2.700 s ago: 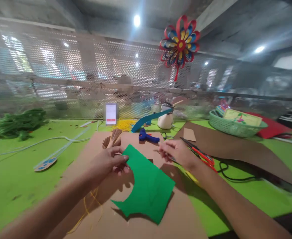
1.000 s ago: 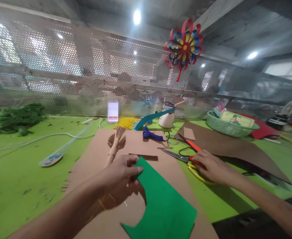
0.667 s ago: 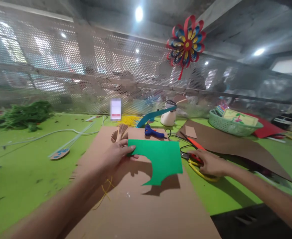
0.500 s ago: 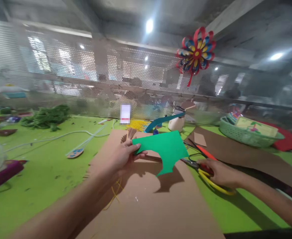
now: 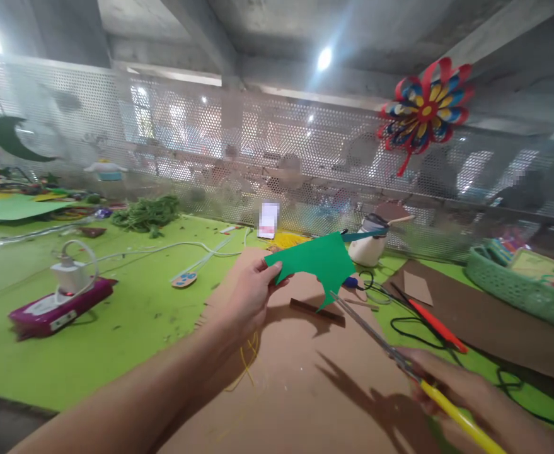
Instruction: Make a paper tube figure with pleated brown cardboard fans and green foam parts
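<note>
One pair scissors [image 5: 406,366], long axis diagonal, tips pointing forward-left.

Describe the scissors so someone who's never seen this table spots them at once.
On the lime-green table, find the tan cardboard sheet in the middle. Toward its right side, the right hand holds the scissors, metal blades pointing toward the green sheet in the left hand. A bright yellow handle sets them apart from the orange-handled tool lying just beyond.
</note>
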Demonstrator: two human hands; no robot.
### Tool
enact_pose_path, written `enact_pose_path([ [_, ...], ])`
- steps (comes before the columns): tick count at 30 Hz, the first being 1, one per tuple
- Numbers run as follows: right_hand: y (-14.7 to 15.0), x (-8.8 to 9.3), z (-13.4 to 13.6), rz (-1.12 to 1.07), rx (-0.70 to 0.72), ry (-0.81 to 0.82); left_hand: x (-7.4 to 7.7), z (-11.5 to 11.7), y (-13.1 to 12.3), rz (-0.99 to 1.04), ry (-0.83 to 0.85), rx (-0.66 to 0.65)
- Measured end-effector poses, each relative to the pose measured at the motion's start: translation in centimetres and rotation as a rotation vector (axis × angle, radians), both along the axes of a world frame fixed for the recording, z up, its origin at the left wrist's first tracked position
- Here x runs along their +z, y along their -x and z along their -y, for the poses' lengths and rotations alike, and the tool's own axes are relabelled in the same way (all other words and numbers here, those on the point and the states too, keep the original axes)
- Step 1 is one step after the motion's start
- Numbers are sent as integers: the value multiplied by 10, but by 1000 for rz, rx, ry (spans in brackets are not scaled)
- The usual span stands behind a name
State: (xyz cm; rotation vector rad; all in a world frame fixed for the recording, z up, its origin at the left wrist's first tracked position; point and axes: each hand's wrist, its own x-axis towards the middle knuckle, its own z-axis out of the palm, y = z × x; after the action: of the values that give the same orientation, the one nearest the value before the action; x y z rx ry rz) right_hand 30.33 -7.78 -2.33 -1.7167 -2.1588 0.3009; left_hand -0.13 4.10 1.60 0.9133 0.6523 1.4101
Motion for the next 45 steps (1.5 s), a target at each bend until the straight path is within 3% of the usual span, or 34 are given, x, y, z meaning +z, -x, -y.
enact_pose_path([
  [2,29,1,-5,-103,-15,90,-1,1,-2,8,-3,2],
  [4,54,8,-10,-501,-119,332,-1,3,-3,13,-2,2],
  [6,72,20,-16,-798,-165,450,2,5,-3,17,3,3],
  [9,93,37,-26,-1023,-221,530,7,10,-5,27,11,10],
  [12,107,40,-36,-1151,-317,600,11,15,-7,36,20,4],
  [14,112,37,-39,-1148,-286,568,11,17,-9,43,25,-10],
  [18,111,30,-33,-1001,-65,364,11,16,-10,70,24,-26],
  [22,107,29,-28,-974,4,310,11,16,-11,86,41,-19],
  [31,105,18,-33,-1015,-62,252,11,22,-13,54,30,-61],
  [38,112,25,-42,-1133,-143,306,9,22,-15,27,56,-37],
  [45,112,23,-36,-1027,-84,273,12,27,-16,17,66,-14],
])
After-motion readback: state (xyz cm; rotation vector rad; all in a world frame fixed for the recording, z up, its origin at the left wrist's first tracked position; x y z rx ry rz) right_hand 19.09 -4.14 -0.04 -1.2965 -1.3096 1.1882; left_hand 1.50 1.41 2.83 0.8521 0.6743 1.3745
